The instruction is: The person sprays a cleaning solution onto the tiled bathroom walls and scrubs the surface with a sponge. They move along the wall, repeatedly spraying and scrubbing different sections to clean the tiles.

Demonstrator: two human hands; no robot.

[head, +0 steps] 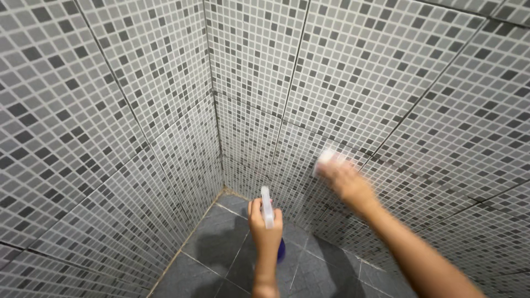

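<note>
Blurred white sponge (326,158) (against tiles)

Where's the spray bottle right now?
In the head view, the spray bottle is low at centre, gripped in the left hand above the grey floor, near the wall corner. The right hand presses a white pad on the tiled wall.

walls (110,83): small grey mosaic tiles, lighter and darker squares, met in a corner at upper centre of frame | floor (221,243): large dark grey tiles with pale grout, bottom centre | shadows lay on floor | light even, source unseen
</note>
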